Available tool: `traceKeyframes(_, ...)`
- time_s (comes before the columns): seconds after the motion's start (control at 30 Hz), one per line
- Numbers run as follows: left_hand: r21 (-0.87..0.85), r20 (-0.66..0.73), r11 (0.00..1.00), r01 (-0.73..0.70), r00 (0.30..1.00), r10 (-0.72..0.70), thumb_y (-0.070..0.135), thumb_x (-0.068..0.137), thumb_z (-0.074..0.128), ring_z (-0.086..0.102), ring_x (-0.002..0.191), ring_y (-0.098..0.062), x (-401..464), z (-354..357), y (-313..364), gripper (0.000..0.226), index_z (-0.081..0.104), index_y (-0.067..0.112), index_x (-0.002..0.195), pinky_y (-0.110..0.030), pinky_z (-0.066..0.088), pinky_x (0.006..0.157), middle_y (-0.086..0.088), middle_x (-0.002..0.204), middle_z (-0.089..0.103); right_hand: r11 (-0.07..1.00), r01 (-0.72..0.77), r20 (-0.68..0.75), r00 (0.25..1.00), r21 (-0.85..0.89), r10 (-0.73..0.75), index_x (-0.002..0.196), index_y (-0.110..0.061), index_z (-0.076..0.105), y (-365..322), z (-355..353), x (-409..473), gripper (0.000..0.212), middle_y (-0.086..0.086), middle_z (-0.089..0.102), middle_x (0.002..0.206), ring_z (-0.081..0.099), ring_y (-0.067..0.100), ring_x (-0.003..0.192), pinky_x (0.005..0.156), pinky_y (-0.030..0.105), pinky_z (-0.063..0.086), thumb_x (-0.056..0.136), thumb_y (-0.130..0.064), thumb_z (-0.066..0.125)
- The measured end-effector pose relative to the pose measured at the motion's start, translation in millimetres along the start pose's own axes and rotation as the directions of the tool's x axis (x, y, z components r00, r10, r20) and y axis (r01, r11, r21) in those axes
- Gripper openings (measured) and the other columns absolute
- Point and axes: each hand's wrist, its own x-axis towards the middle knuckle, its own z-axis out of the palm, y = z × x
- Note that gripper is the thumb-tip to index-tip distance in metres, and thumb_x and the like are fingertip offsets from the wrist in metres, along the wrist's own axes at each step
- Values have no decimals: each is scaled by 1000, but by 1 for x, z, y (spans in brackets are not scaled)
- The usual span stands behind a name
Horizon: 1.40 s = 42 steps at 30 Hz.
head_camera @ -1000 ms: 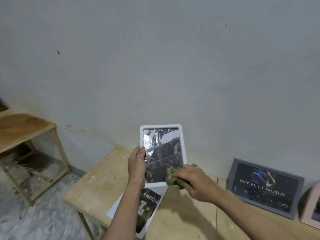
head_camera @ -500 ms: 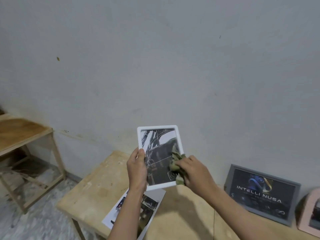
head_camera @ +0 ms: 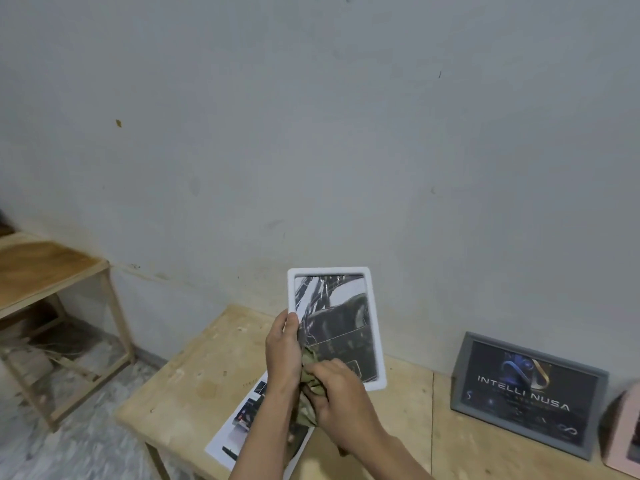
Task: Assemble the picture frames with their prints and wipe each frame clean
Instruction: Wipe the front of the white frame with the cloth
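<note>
A white picture frame [head_camera: 330,271] with a dark print behind its glass stands upright above the wooden table [head_camera: 194,386]. My left hand [head_camera: 282,348] grips its left edge, thumb on the front. My right hand [head_camera: 337,393] holds a crumpled olive-green cloth [head_camera: 310,379] and presses it against the lower left part of the glass. A loose printed sheet [head_camera: 239,427] lies flat on the table under my forearms, partly hidden by them.
A grey frame [head_camera: 526,393] with an "INTELLI NUSA" print leans against the wall at the right. A pink frame [head_camera: 623,434] stands at the far right edge, cut off. A second wooden table [head_camera: 41,271] stands to the left over a marbled floor.
My right hand has moved the cloth from the right side of the glass down to its lower left corner. The left hand keeps its grip on the frame.
</note>
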Motion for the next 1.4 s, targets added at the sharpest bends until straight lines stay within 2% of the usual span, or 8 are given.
traceKeyframes(0.17,-11,55,1000,11,998,-10,45,89,52,69,99,-28,3,-7,-12,38,70,23,114,-46,55,92,-2,107,74,853,-95,-220,946,513,237,93,-32,71,-9,-64,26,28,-16,74,92,66,-3,88,79,9,48,86,-5,67)
traceKeyframes(0.3,-55,17,998,9,1000,-8,36,102,47,68,106,-26,-11,-3,-3,37,61,22,133,-49,58,91,-5,119,70,916,-266,-546,739,301,394,109,-22,71,19,-99,51,23,-4,71,110,64,11,100,83,19,45,90,-13,62)
traceKeyframes(0.43,29,100,997,-73,993,70,33,104,46,70,103,-21,-27,11,6,35,63,21,132,-47,58,90,1,114,73,944,-327,-518,816,-48,256,114,-16,67,32,-80,60,30,1,68,105,56,22,99,75,27,43,86,-7,61)
traceKeyframes(0.6,43,90,990,-132,988,128,41,98,49,67,112,-23,-29,23,9,43,64,21,132,-46,52,101,-2,118,73,980,-201,-563,810,2,167,116,-19,69,15,-75,85,38,-2,70,111,58,23,106,85,33,49,80,-7,62)
traceKeyframes(1.0,-76,4,995,-61,998,61,25,100,53,48,72,-19,2,-7,24,27,64,20,76,-33,39,65,4,69,56,971,110,-7,994,212,-111,105,-33,69,-1,-27,19,27,-18,59,87,57,3,82,75,23,49,80,-23,74)
traceKeyframes(1.13,15,6,999,-43,999,43,29,101,52,65,94,-23,4,-6,11,27,71,9,102,-38,51,87,-1,96,73,888,-151,209,976,435,64,100,-26,73,-8,-44,11,20,-13,69,82,64,-2,68,62,9,47,84,-14,72)
traceKeyframes(1.23,-3,0,999,-49,999,49,39,95,53,61,116,-35,5,-1,7,40,68,5,110,-51,47,103,-18,116,68,811,-91,17,995,578,100,103,-29,71,-7,-80,34,28,-11,74,97,69,3,90,82,19,52,86,-8,69)
traceKeyframes(1.4,-80,51,997,19,999,-15,54,85,53,67,111,-20,3,18,6,46,71,19,108,-51,50,103,-1,114,74,973,-137,-445,895,-187,40,133,-24,51,16,-98,75,38,-4,55,135,51,16,121,98,33,36,96,-31,52)
